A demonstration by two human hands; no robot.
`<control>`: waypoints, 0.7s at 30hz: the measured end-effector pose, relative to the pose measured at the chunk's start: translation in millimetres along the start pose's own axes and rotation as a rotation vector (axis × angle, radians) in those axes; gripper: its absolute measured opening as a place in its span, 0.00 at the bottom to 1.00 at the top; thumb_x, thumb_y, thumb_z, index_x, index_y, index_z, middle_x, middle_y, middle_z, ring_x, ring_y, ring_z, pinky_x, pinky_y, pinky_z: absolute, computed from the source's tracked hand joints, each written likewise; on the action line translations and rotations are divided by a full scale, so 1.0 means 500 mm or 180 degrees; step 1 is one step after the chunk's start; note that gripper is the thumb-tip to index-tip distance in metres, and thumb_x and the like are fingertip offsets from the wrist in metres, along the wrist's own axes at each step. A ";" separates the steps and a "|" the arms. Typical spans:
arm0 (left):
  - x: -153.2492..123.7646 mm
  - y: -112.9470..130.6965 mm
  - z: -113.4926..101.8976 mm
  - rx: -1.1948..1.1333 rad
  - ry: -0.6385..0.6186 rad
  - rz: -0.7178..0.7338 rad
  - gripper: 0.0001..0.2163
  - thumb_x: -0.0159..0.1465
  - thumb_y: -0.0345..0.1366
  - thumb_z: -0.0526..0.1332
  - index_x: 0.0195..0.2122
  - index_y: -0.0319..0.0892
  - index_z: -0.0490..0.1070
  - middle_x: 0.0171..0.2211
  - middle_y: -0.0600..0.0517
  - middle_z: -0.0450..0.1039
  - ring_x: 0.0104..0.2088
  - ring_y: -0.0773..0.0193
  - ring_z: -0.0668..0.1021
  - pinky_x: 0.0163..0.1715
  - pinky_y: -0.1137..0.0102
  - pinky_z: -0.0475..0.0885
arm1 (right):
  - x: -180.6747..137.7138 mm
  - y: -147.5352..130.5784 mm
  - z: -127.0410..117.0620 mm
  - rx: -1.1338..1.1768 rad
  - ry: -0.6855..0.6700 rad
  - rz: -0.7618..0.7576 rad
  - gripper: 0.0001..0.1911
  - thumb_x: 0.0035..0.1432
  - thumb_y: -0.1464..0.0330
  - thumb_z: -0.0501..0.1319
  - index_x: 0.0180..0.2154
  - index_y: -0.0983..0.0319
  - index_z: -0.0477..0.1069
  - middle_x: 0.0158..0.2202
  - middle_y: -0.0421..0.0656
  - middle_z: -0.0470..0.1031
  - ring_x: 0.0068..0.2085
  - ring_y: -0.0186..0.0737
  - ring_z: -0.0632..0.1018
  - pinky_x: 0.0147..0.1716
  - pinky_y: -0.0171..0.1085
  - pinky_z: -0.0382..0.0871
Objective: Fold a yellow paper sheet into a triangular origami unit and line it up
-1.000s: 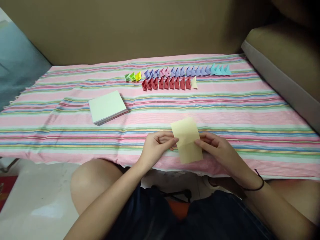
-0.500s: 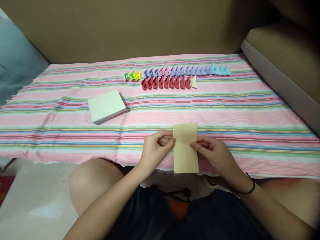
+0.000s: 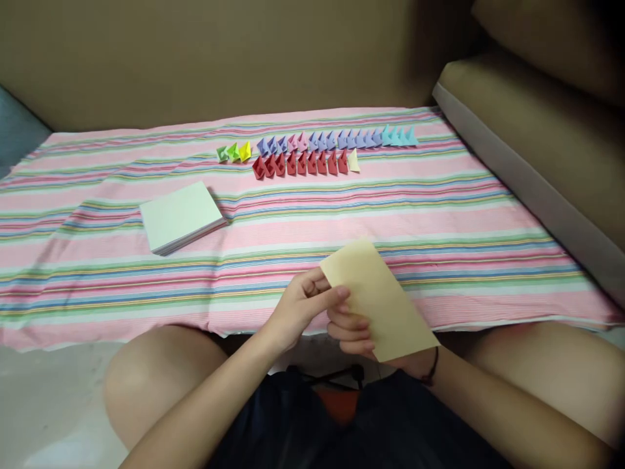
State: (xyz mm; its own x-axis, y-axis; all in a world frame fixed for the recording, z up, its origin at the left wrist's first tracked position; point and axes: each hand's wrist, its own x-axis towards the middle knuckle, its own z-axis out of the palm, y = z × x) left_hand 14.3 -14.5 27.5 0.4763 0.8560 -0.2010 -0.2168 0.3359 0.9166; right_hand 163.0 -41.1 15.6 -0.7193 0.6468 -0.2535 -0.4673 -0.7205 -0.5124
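Observation:
A plain yellowish rectangular sheet of paper (image 3: pixel 379 303) is held above my lap at the cloth's front edge, tilted with its top leaning left. My left hand (image 3: pixel 303 306) pinches its left edge, thumb on the face and fingers behind. Behind the sheet is my right hand (image 3: pixel 350 331), its palm mostly hidden; its curled fingers show around the lower left edge. Beyond them, small folded paper boats stand in two rows: several red boats (image 3: pixel 301 163) in front, with a cream folded piece (image 3: pixel 353 161) at the right end, and purple boats (image 3: pixel 361 139) behind.
A thick stack of pale paper (image 3: pixel 181 215) lies to the left on the striped cloth (image 3: pixel 273 228). Turquoise boats (image 3: pixel 399 136) end the back row; green and yellow ones (image 3: pixel 234 152) are at its left. A brown backrest (image 3: pixel 234 58) and cushioned armrest (image 3: pixel 527 143) border the cloth.
The sheet has turned from upright to tilted left. My right hand has gone from pinching its right edge to behind it, fingers around the lower left edge. The view has shifted right.

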 end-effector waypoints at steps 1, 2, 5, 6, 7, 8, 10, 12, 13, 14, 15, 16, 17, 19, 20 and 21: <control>-0.001 -0.002 0.002 -0.0016 0.0096 -0.0074 0.09 0.56 0.40 0.68 0.30 0.39 0.74 0.20 0.55 0.72 0.23 0.70 0.75 0.29 0.75 0.71 | 0.004 0.006 -0.001 0.0085 -0.0105 0.0039 0.14 0.57 0.56 0.51 0.26 0.59 0.59 0.19 0.34 0.43 0.21 0.33 0.43 0.17 0.32 0.40; -0.003 -0.004 0.003 -0.0020 0.0192 -0.0130 0.10 0.55 0.40 0.69 0.27 0.39 0.72 0.18 0.56 0.69 0.21 0.72 0.73 0.26 0.76 0.69 | 0.008 0.011 -0.003 0.0158 -0.0182 0.0060 0.14 0.56 0.56 0.52 0.26 0.59 0.60 0.19 0.34 0.44 0.21 0.33 0.44 0.17 0.32 0.41; -0.005 -0.004 0.005 0.0028 0.0374 -0.0204 0.12 0.54 0.40 0.69 0.23 0.38 0.70 0.16 0.57 0.67 0.18 0.74 0.71 0.20 0.78 0.66 | 0.015 0.021 -0.011 0.0291 -0.0252 0.0080 0.13 0.55 0.56 0.55 0.27 0.59 0.63 0.19 0.34 0.46 0.20 0.32 0.46 0.16 0.31 0.44; -0.005 -0.004 0.005 0.0054 0.0401 -0.0210 0.12 0.53 0.39 0.70 0.22 0.38 0.70 0.15 0.57 0.68 0.17 0.74 0.70 0.20 0.79 0.66 | 0.016 0.023 -0.013 0.0304 -0.0239 0.0095 0.14 0.55 0.56 0.55 0.27 0.59 0.64 0.20 0.34 0.47 0.20 0.31 0.47 0.16 0.31 0.46; -0.005 -0.003 0.005 0.0078 0.0421 -0.0218 0.13 0.53 0.39 0.70 0.21 0.38 0.69 0.15 0.57 0.68 0.17 0.75 0.70 0.20 0.79 0.66 | 0.016 0.024 -0.014 0.0280 -0.0217 0.0110 0.15 0.55 0.55 0.55 0.27 0.59 0.64 0.20 0.34 0.48 0.20 0.31 0.48 0.16 0.31 0.48; -0.005 -0.003 0.004 0.0103 0.0442 -0.0223 0.13 0.53 0.39 0.70 0.21 0.38 0.69 0.15 0.57 0.68 0.17 0.75 0.70 0.19 0.80 0.66 | 0.014 0.024 -0.015 0.0163 -0.0160 0.0103 0.16 0.55 0.54 0.55 0.28 0.59 0.66 0.19 0.34 0.49 0.19 0.31 0.50 0.16 0.31 0.51; -0.006 -0.003 0.001 0.0107 0.0394 -0.0259 0.13 0.54 0.39 0.69 0.21 0.38 0.68 0.13 0.57 0.67 0.15 0.74 0.70 0.17 0.79 0.65 | 0.008 0.018 -0.015 -0.0263 0.0007 0.0014 0.19 0.55 0.50 0.55 0.29 0.59 0.69 0.20 0.36 0.56 0.20 0.32 0.59 0.19 0.33 0.60; -0.006 0.000 -0.005 0.0050 0.0259 -0.0225 0.12 0.57 0.41 0.66 0.23 0.38 0.69 0.11 0.58 0.64 0.11 0.72 0.68 0.13 0.77 0.64 | -0.002 0.005 -0.015 -0.0732 0.0218 -0.0123 0.19 0.53 0.51 0.59 0.31 0.61 0.72 0.23 0.39 0.66 0.26 0.36 0.70 0.26 0.36 0.67; -0.006 0.003 -0.009 0.0048 0.0235 -0.0148 0.11 0.59 0.41 0.65 0.26 0.38 0.71 0.12 0.58 0.65 0.11 0.72 0.68 0.13 0.76 0.65 | -0.007 -0.004 -0.016 -0.0853 0.0317 -0.0176 0.16 0.53 0.54 0.62 0.32 0.61 0.73 0.26 0.41 0.70 0.29 0.38 0.73 0.29 0.36 0.69; -0.006 0.006 -0.014 0.0082 0.0276 -0.0029 0.10 0.59 0.40 0.65 0.28 0.38 0.72 0.14 0.57 0.68 0.13 0.71 0.70 0.15 0.76 0.67 | -0.012 -0.014 -0.018 -0.0929 0.0448 -0.0247 0.13 0.54 0.57 0.63 0.34 0.61 0.74 0.28 0.41 0.73 0.32 0.38 0.74 0.30 0.35 0.69; -0.005 0.011 -0.019 0.0172 0.0381 0.0114 0.08 0.59 0.39 0.65 0.30 0.39 0.74 0.17 0.55 0.72 0.17 0.70 0.73 0.19 0.75 0.71 | -0.017 -0.024 -0.020 -0.0982 0.0611 -0.0367 0.11 0.56 0.59 0.62 0.36 0.60 0.75 0.30 0.40 0.74 0.33 0.37 0.75 0.31 0.34 0.69; -0.004 0.015 -0.024 0.0316 0.0529 0.0255 0.07 0.58 0.38 0.66 0.32 0.39 0.75 0.22 0.54 0.75 0.21 0.69 0.76 0.24 0.75 0.73 | -0.020 -0.034 -0.023 -0.1048 0.0790 -0.0532 0.11 0.58 0.60 0.60 0.37 0.58 0.75 0.31 0.40 0.76 0.34 0.36 0.75 0.34 0.34 0.70; -0.002 0.020 -0.029 0.0482 0.0673 0.0365 0.06 0.57 0.36 0.67 0.33 0.39 0.76 0.26 0.53 0.77 0.26 0.67 0.78 0.28 0.75 0.74 | -0.023 -0.043 -0.026 -0.1158 0.0959 -0.0704 0.12 0.60 0.59 0.57 0.38 0.58 0.75 0.33 0.40 0.76 0.34 0.37 0.76 0.37 0.35 0.70; 0.000 0.027 -0.035 0.0768 0.0842 0.0488 0.07 0.56 0.36 0.68 0.34 0.40 0.77 0.29 0.52 0.79 0.31 0.66 0.80 0.31 0.75 0.74 | -0.026 -0.056 -0.029 -0.1461 0.1107 -0.0883 0.14 0.62 0.58 0.55 0.37 0.57 0.76 0.34 0.40 0.77 0.36 0.38 0.76 0.39 0.38 0.71; 0.001 0.029 -0.037 0.0873 0.0876 0.0520 0.06 0.56 0.36 0.68 0.34 0.40 0.78 0.28 0.52 0.79 0.31 0.65 0.80 0.29 0.76 0.74 | -0.027 -0.060 -0.030 -0.1711 0.1162 -0.0960 0.13 0.61 0.58 0.56 0.37 0.57 0.76 0.34 0.40 0.77 0.36 0.39 0.77 0.39 0.38 0.71; 0.002 0.030 -0.038 0.0947 0.0895 0.0545 0.06 0.56 0.36 0.68 0.34 0.41 0.78 0.28 0.53 0.78 0.30 0.65 0.80 0.28 0.76 0.74 | -0.028 -0.062 -0.030 -0.1993 0.1211 -0.1026 0.12 0.60 0.59 0.58 0.35 0.58 0.75 0.33 0.40 0.77 0.36 0.38 0.76 0.39 0.38 0.70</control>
State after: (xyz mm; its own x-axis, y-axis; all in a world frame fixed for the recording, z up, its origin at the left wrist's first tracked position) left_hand -4.7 -1.1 34.2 0.1955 0.9769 -0.0862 0.0019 0.0875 0.9962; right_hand 195.3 -23.9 22.5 -0.3207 0.9215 -0.2191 -0.1656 -0.2823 -0.9449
